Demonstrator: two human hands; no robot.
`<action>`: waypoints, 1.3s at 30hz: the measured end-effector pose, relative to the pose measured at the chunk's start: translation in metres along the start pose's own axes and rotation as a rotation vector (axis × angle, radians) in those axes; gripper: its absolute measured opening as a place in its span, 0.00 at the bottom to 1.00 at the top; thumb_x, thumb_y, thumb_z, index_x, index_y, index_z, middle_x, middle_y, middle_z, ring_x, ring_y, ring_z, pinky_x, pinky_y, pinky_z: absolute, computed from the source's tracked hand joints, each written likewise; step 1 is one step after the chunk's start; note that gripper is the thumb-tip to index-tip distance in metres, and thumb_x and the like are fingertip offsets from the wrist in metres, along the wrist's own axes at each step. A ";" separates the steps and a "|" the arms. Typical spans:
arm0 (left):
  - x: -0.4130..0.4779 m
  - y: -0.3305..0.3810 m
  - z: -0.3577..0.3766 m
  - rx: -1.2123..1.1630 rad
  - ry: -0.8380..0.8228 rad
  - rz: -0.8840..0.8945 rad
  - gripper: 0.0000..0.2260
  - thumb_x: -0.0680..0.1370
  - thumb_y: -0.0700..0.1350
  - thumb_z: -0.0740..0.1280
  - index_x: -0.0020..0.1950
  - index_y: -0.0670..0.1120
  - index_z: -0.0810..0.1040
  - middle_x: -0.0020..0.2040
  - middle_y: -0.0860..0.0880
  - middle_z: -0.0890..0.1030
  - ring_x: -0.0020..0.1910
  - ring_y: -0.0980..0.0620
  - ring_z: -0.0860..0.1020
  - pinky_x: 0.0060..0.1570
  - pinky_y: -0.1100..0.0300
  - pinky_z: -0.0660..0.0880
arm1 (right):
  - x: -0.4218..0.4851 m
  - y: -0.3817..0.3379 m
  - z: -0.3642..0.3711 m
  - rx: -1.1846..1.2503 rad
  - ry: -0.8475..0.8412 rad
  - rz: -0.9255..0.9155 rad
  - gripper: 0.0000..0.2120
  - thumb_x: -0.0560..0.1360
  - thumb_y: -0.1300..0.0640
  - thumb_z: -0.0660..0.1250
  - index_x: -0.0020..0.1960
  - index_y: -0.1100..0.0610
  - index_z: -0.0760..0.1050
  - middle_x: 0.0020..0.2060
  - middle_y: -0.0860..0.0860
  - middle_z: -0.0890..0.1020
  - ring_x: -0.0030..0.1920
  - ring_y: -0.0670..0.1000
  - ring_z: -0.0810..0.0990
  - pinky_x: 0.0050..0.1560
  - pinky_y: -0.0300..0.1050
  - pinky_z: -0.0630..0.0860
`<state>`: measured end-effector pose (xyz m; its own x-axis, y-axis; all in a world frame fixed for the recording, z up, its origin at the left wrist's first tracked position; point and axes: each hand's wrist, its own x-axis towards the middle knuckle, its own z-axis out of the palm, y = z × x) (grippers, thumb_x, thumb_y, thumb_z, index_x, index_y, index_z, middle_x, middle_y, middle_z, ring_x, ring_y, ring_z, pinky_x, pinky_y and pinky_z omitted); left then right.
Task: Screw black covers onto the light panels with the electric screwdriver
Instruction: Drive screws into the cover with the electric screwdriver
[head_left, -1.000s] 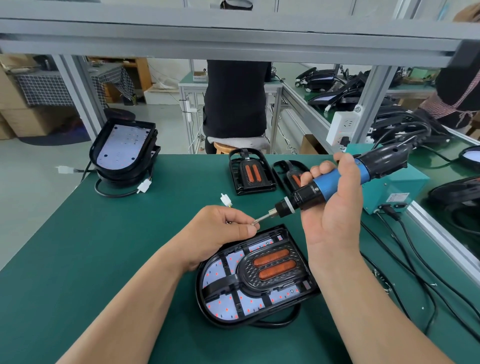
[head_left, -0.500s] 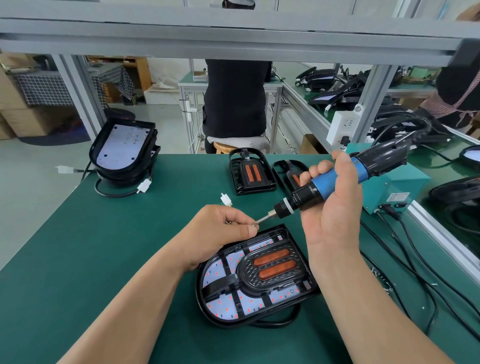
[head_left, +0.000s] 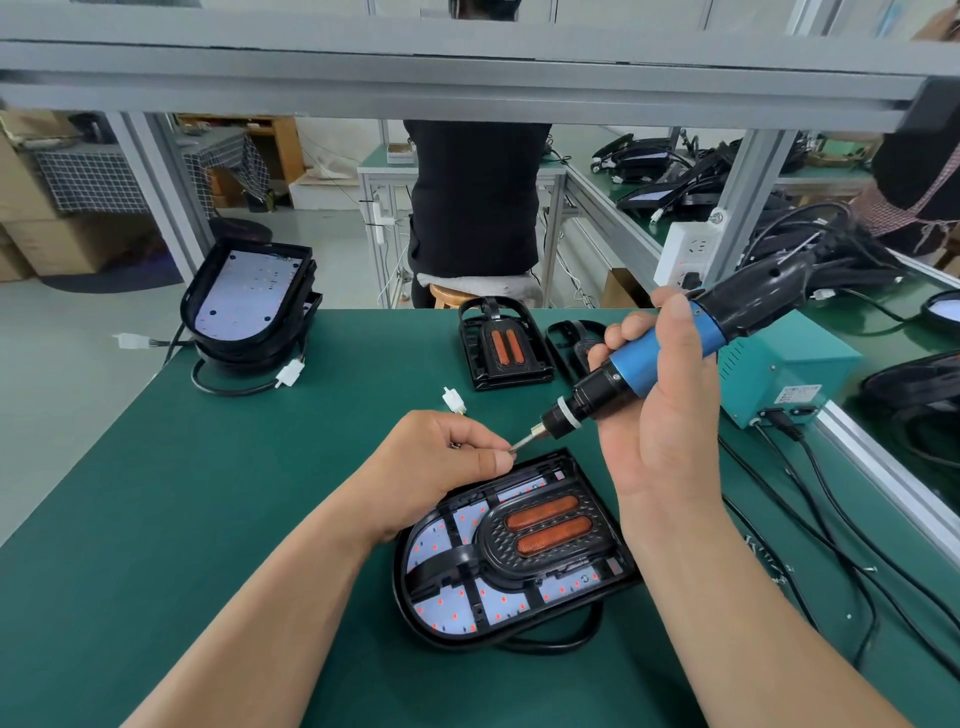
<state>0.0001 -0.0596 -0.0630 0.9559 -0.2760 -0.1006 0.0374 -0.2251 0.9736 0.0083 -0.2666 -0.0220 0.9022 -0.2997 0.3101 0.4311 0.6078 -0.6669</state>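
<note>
A light panel (head_left: 452, 613) with red LED dots lies on the green table in front of me, and a black cover (head_left: 545, 535) with two orange strips sits on it. My right hand (head_left: 660, 415) grips the blue and black electric screwdriver (head_left: 654, 364), tilted down to the left above the panel's far edge. My left hand (head_left: 441, 462) pinches something small, likely a screw, at the bit's tip (head_left: 519, 444); the screw itself is hidden by my fingers.
A stack of bare panels (head_left: 249, 306) with white connectors stands at the far left. Two more black covers (head_left: 501, 348) lie at the table's back. A teal power box (head_left: 779, 374) and black cables (head_left: 831, 519) occupy the right side. A person sits beyond the table.
The screwdriver and right hand shifted very slightly; my left fingers stay at the bit tip. Nothing else moved.
</note>
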 end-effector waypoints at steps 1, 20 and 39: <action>0.000 0.000 0.000 -0.002 0.004 -0.003 0.02 0.76 0.43 0.79 0.48 0.47 0.89 0.44 0.43 0.88 0.41 0.50 0.84 0.48 0.55 0.82 | 0.000 0.000 0.000 0.001 -0.010 0.005 0.13 0.81 0.47 0.72 0.60 0.53 0.74 0.42 0.49 0.77 0.44 0.49 0.76 0.55 0.47 0.75; -0.005 0.002 -0.007 -0.022 -0.136 -0.045 0.19 0.68 0.58 0.81 0.51 0.46 0.89 0.49 0.42 0.89 0.47 0.47 0.86 0.55 0.48 0.84 | 0.010 -0.014 -0.011 0.110 0.090 0.000 0.08 0.83 0.50 0.70 0.56 0.54 0.74 0.39 0.49 0.75 0.38 0.49 0.75 0.45 0.45 0.78; -0.002 0.001 -0.003 0.063 -0.100 -0.005 0.06 0.72 0.50 0.79 0.45 0.49 0.89 0.44 0.50 0.89 0.42 0.58 0.85 0.45 0.65 0.79 | 0.007 -0.021 -0.005 -0.127 -0.063 -0.079 0.05 0.80 0.52 0.70 0.53 0.52 0.78 0.37 0.50 0.74 0.33 0.50 0.74 0.38 0.46 0.75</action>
<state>-0.0007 -0.0568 -0.0612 0.9217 -0.3659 -0.1288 0.0211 -0.2843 0.9585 0.0057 -0.2853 -0.0092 0.8660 -0.2941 0.4044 0.4998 0.4845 -0.7179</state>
